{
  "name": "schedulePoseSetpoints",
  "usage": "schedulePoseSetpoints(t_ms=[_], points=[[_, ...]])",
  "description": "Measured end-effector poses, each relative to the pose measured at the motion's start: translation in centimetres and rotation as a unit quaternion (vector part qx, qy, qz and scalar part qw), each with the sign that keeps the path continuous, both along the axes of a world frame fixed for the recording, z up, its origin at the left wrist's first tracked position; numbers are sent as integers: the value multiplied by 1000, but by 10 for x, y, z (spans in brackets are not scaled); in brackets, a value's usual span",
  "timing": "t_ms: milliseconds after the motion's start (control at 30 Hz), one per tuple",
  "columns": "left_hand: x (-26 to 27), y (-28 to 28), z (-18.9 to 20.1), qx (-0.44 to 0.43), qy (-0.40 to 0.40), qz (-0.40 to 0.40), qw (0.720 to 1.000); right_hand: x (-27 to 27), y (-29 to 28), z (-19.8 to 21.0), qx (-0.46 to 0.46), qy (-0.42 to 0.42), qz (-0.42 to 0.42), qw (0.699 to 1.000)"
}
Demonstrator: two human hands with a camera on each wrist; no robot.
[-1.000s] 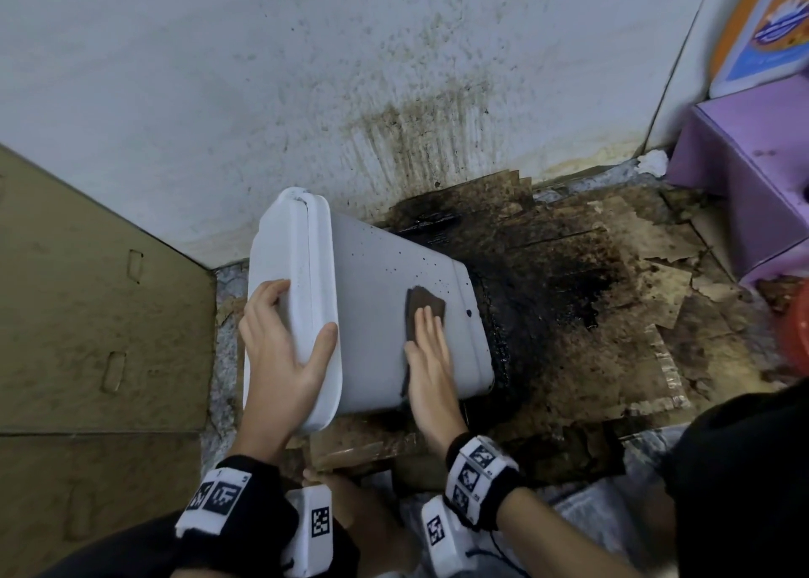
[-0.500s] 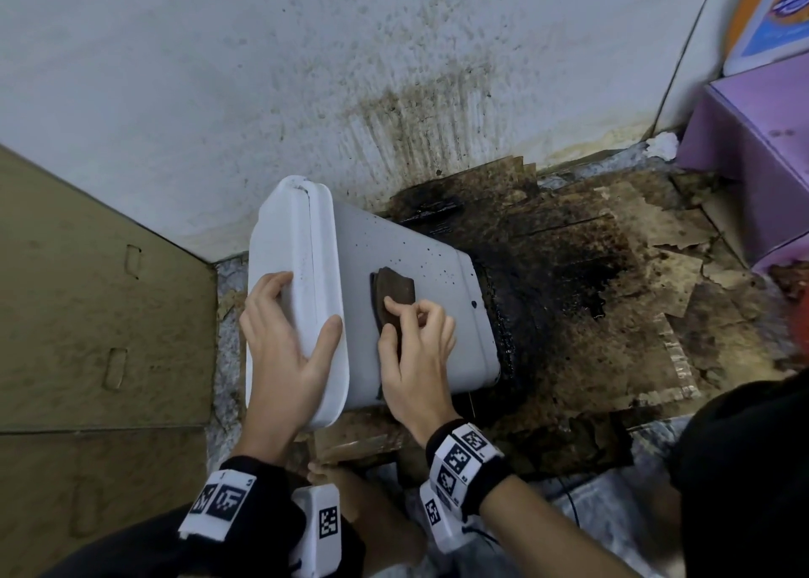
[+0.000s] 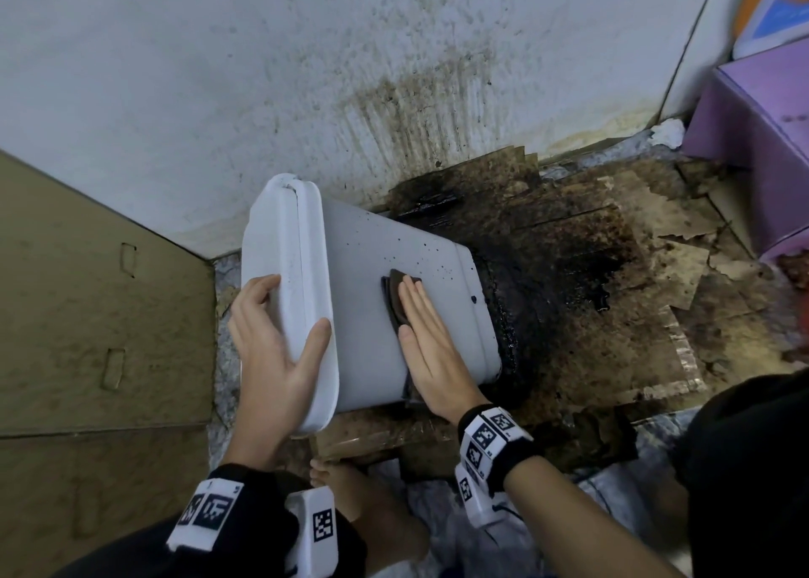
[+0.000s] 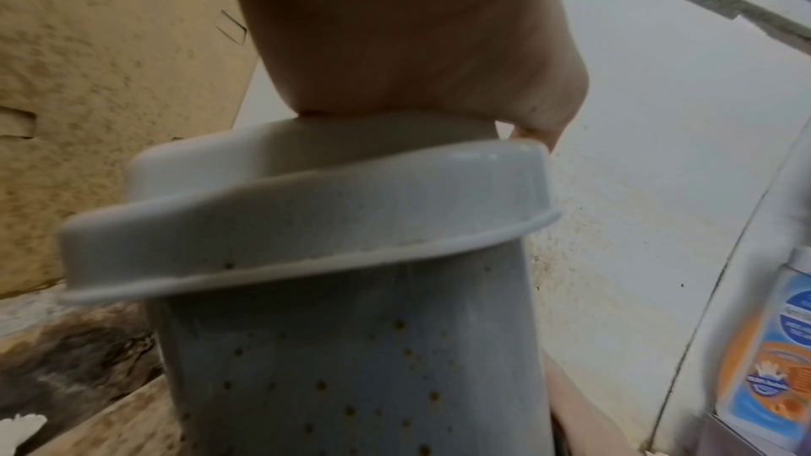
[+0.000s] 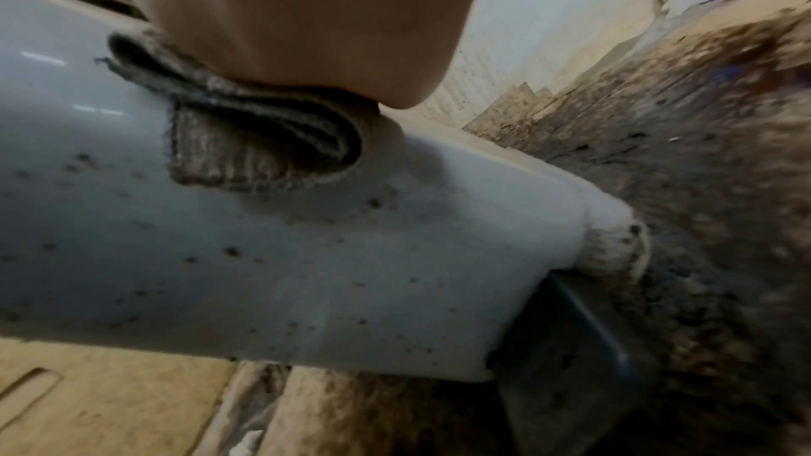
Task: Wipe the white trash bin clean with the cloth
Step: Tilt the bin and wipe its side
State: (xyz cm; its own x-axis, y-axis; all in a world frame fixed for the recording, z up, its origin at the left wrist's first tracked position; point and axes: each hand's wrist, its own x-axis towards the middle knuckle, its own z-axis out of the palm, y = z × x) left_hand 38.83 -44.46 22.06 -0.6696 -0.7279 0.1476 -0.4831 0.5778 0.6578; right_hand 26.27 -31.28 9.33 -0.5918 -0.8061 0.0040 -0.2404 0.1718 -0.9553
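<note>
The white trash bin [image 3: 363, 284] [image 4: 351, 342] [image 5: 263, 273] lies tilted on its side, lid end at the left, speckled with dark spots. My left hand [image 3: 280, 350] grips the lid rim [image 3: 302, 280], thumb on the near face and fingers over the top. My right hand [image 3: 427, 341] lies flat with straight fingers on the bin's side and presses a folded dark cloth [image 3: 396, 297] [image 5: 259, 137] against it. In the right wrist view the cloth bulges out from under the palm. The left wrist view shows only the palm heel on the lid [image 4: 307, 221].
A stained white wall [image 3: 350, 74] runs behind the bin. Black grime and soaked cardboard [image 3: 591, 293] cover the floor to the right. A brown cardboard panel [image 3: 87, 315] stands at left, a purple box [image 3: 761, 139] at far right. My bare foot [image 3: 341, 485] is below the bin.
My right hand has flattened out from curled fingers and slid the cloth to the right along the bin's side. The left hand keeps its grip on the lid.
</note>
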Motion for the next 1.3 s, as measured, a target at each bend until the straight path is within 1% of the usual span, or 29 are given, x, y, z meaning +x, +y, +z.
schedulePoseSetpoints(t_ms=[100,167,200,300,400,500,600,700,800,867,900,1000,1067,1200,1233,1300], points=[[4,-4,-1,11,4,6,1000,-6,7,-20,32,17,-17,999],[7,-6,-2,21,7,8,1000,-10,15,-42,59,23,-54,997],[7,-6,-2,24,9,7,1000,-12,19,-54,81,12,-79,994],[6,-5,-1,23,17,2,1000,-23,27,-78,160,-78,-141,974],[2,-2,0,14,8,-3,1000,-28,24,-80,179,-136,-161,961],[1,0,2,10,3,-5,1000,-23,20,-67,162,-151,-178,959],[0,-1,0,-1,-3,-10,1000,-11,9,-38,145,-133,-169,966],[0,-3,-1,-6,-3,-7,1000,10,-9,3,87,-72,-124,986],[0,-1,-1,-3,0,-7,1000,29,-25,41,22,-31,-67,997],[1,-1,0,-2,-4,-5,1000,36,-28,51,3,-12,-41,999],[1,-1,0,-1,-5,-4,1000,35,-26,50,0,-1,-32,999],[2,-2,-1,0,-4,-2,1000,26,-17,35,-3,29,-12,999],[2,-2,-1,1,-8,-4,1000,18,-11,20,3,22,-21,1000],[4,-3,-1,6,-4,-1,1000,2,10,-30,47,9,-75,996],[4,-2,-1,4,-4,-1,1000,-2,18,-45,65,-2,-100,993],[2,-1,-1,-6,-5,-5,1000,-9,27,-65,96,-54,-156,982]])
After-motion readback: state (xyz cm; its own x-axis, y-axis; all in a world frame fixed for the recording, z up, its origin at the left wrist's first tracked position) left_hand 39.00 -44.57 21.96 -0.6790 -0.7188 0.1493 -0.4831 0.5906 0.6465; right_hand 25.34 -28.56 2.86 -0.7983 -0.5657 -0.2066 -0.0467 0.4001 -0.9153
